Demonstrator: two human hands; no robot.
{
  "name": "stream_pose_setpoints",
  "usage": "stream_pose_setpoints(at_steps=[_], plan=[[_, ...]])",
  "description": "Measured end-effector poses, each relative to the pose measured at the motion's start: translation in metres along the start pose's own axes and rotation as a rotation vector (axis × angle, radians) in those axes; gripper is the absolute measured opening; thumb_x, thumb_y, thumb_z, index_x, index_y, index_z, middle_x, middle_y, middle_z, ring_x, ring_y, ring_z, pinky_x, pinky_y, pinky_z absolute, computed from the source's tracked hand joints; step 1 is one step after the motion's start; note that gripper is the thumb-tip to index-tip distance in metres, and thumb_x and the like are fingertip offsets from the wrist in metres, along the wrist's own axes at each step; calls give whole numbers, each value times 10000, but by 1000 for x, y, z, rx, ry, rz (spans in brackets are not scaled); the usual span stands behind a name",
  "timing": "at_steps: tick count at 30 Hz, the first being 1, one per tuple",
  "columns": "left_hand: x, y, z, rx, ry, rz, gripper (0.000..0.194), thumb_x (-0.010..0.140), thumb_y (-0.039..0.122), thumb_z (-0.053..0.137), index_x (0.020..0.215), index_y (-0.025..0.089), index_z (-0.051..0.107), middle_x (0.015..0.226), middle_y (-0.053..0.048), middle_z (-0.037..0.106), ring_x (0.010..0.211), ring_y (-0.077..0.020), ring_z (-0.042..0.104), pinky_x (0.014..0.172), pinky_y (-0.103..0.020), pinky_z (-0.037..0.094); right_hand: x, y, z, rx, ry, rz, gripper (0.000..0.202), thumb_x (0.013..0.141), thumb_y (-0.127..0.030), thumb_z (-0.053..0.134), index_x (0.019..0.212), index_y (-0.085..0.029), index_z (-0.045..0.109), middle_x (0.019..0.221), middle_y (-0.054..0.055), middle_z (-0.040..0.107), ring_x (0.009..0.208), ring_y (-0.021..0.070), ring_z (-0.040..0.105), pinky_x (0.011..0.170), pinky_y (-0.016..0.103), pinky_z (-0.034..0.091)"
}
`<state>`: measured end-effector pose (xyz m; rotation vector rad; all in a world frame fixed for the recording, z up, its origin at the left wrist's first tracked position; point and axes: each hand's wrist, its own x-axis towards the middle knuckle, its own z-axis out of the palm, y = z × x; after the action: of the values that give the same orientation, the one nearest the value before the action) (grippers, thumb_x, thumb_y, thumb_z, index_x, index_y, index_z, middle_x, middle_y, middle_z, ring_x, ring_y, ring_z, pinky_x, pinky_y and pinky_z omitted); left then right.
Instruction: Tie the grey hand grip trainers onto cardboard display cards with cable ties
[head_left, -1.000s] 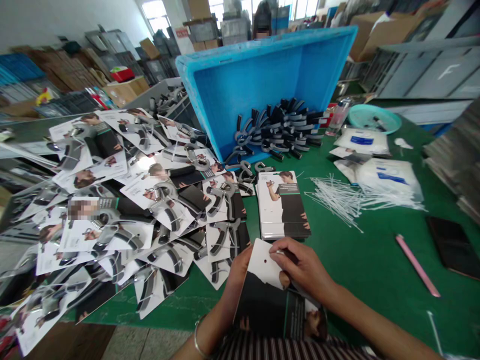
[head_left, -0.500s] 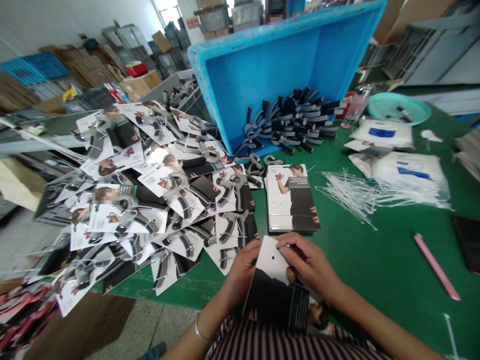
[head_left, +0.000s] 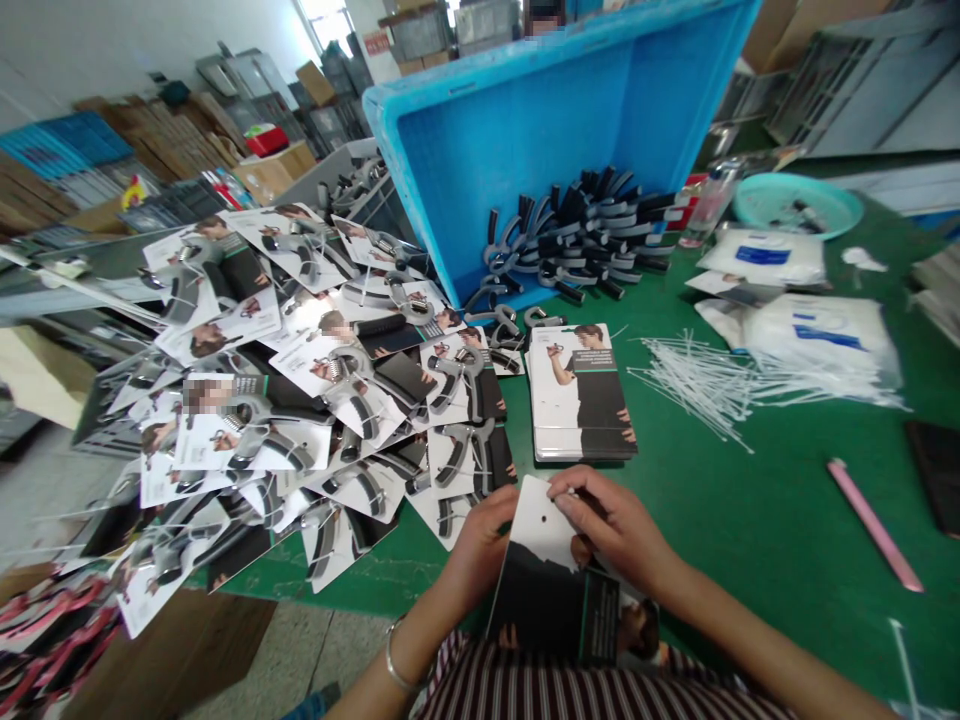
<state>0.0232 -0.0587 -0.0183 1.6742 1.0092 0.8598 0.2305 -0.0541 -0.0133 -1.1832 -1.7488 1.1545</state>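
At the table's front edge I hold a printed backing card [head_left: 541,590], white at the top and black below, tilted over my lap. A small dark hole shows in its white part. My left hand [head_left: 480,545] is closed on the card's left edge, its fingertips hidden behind it. My right hand [head_left: 611,520] is closed at the upper right edge, thumb and forefinger pinched together; whether a thin tie is between them I cannot tell. Just beyond lies a stack of similar cards [head_left: 577,390]. Left of it are many cards with grey hand grippers [head_left: 360,400] tied on.
A tilted blue crate [head_left: 517,130] holds loose black-and-grey hand grippers [head_left: 592,235]. White cable ties [head_left: 697,385] lie spread to the right, beside plastic bags [head_left: 817,335]. Farther right are a pink pen-like stick [head_left: 874,525], a dark flat object [head_left: 934,470] and a turquoise bowl [head_left: 795,205].
Both hands keep nearly the same hold on the card. The view has shifted slightly; nothing is visibly taken up or let go.
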Motion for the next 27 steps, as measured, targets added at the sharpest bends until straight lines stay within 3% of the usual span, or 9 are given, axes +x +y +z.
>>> stream_pose_setpoints(at_steps=[8,11,13,16,19,24,27], plan=[[-7,1,-6,-13,43,3,154,895,217,605,898,199,758,870,-69,674,812,-168,611,731,-248,473,-2,-1,-1,0,22,24,142,966,-303,494,997,-227,611,948,20,676,868,162,643,805,264,472],[-5,4,-1,-73,105,-103,128,846,245,672,955,196,719,911,-62,690,828,-170,622,776,-261,482,0,-5,0,4,-30,-38,112,944,-311,547,994,-231,607,1023,35,662,938,173,636,849,278,473],[-5,9,2,-228,153,-210,287,809,274,717,1076,198,644,963,-60,699,842,-172,638,799,-275,492,1,-7,1,-29,-63,-93,144,881,-301,649,997,-230,603,1112,53,638,1023,188,612,894,294,462],[-6,18,-1,-404,164,-321,332,879,354,629,1162,194,560,975,-59,705,796,-157,642,737,-254,495,2,-8,3,-103,-40,-132,137,850,-259,695,953,-228,612,1121,58,626,1048,190,596,907,304,450],[-7,25,-9,-308,147,-334,321,958,402,475,1162,178,582,979,-66,702,822,-166,635,729,-257,487,1,-3,7,-132,0,-139,25,896,-242,641,879,-224,638,1073,55,636,1024,182,601,898,305,448],[3,16,-11,40,188,-313,422,839,361,657,1212,189,562,1021,-70,691,856,-187,641,774,-295,495,-2,3,22,-97,-65,-169,40,896,-216,634,860,-220,649,1128,55,630,1078,180,584,932,308,447],[14,10,-13,102,46,-251,209,860,308,620,1038,211,672,984,-45,714,962,-203,642,903,-325,460,1,-2,20,-117,-76,-228,47,900,-198,619,869,-227,638,1132,43,640,1087,179,569,953,321,440]])
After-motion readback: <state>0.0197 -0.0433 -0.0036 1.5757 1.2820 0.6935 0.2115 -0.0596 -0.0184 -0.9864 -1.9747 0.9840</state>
